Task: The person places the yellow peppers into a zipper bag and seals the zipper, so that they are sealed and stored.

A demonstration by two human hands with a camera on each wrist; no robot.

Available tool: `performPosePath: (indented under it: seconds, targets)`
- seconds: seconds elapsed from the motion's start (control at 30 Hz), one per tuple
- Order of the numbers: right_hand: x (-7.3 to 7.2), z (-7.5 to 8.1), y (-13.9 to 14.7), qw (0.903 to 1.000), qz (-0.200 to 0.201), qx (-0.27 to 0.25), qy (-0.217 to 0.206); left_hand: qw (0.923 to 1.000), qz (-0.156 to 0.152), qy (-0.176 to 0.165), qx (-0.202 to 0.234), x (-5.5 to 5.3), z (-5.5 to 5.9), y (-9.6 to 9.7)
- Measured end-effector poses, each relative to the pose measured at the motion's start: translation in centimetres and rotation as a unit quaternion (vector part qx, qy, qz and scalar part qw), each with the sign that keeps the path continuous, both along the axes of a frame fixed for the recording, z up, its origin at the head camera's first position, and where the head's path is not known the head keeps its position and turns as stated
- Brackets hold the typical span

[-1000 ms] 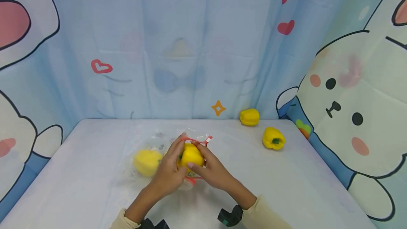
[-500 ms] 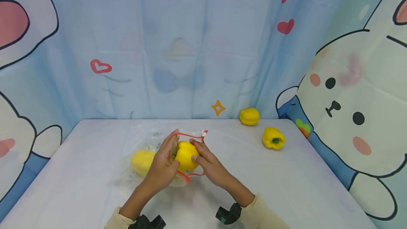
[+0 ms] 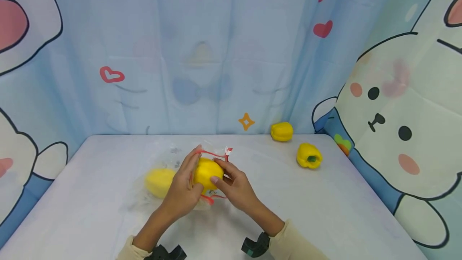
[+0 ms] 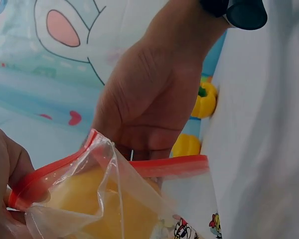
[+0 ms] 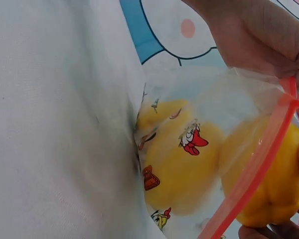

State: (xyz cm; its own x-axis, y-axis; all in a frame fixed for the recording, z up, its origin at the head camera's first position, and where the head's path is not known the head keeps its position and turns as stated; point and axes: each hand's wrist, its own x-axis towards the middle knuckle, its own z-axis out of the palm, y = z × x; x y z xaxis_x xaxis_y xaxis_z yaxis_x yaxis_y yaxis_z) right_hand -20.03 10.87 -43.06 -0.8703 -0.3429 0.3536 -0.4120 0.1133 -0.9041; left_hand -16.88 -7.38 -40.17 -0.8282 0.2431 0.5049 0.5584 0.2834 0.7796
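A clear zip bag point(image 3: 216, 155) with a red zip edge and cartoon prints lies on its side, its mouth facing right. My left hand point(image 3: 182, 189) holds the bag's mouth apart by its rim. At the mouth, my right hand point(image 3: 236, 186) grips a yellow bell pepper point(image 3: 206, 173) by its right side; the right wrist view shows this pepper point(image 5: 264, 186) partly behind the red edge. Deeper in the bag lie other yellow bell peppers point(image 5: 187, 167), seen through the plastic; my left hand partly hides them in the head view.
Two loose yellow bell peppers, one at the table's back edge point(image 3: 282, 131) and one nearer point(image 3: 309, 156), sit to the right. The white tabletop point(image 3: 343, 220) ends at a blue cartoon curtain point(image 3: 195, 51) behind.
Both hands have shifted left with the bag's mouth. The gripped pepper has moved left into the opening and turned, so its green stem no longer shows in the head view.
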Motion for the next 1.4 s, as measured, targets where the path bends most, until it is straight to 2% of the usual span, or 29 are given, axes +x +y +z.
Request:
performPosePath:
  seconds: [0.2, 0.3, 0.37, 0.5, 0.67, 0.87, 1.0, 1.17, 1.3, 1.4]
  targets:
    - [0.41, 0.15, -0.5, 0.9985, -0.053, 0.003, 0.012, 0.9999, -0.006, 0.003, -0.016, 0.19, 0.25, 0.0]
    - [0.4, 0.17, -0.7, 0.9977, -0.067, 0.008, 0.009, 0.9999, -0.006, -0.001, -0.014, 0.23, 0.43, -0.01]
    - [0.32, 0.09, -0.7, 0.9981, -0.058, 0.018, 0.009, 0.9999, -0.003, -0.007, -0.011, 0.24, 0.52, -0.04]
    - [0.35, -0.07, -0.57, 0.9989, -0.014, 0.043, 0.007, 0.9998, 0.0, -0.02, 0.001, 0.2, 0.54, -0.19]
    - [0.42, -0.1, -0.4, 0.9981, 0.034, 0.051, 0.005, 0.9995, -0.006, -0.024, 0.017, 0.2, 0.49, -0.37]
    - [0.42, -0.03, 0.02, 0.9939, 0.09, 0.064, -0.005, 0.9986, 0.012, -0.05, 0.012, 0.32, 0.64, -0.27]
    - [0.43, -0.1, 0.06, 0.9942, 0.089, 0.059, 0.003, 0.9987, 0.021, -0.047, 0.007, 0.39, 0.65, -0.15]
    - [0.58, -0.48, -0.17, 0.9957, 0.079, 0.042, 0.025, 0.9989, 0.009, -0.042, 0.017, 0.48, 0.67, 0.07]
    - [0.83, -0.73, -0.43, 0.9957, 0.071, 0.037, 0.045, 0.9997, 0.006, -0.018, 0.018, 0.45, 0.6, 0.15]
    - [0.96, -0.58, -0.62, 0.9966, 0.045, 0.043, 0.054, 0.9999, 0.003, -0.001, 0.016, 0.42, 0.62, 0.13]
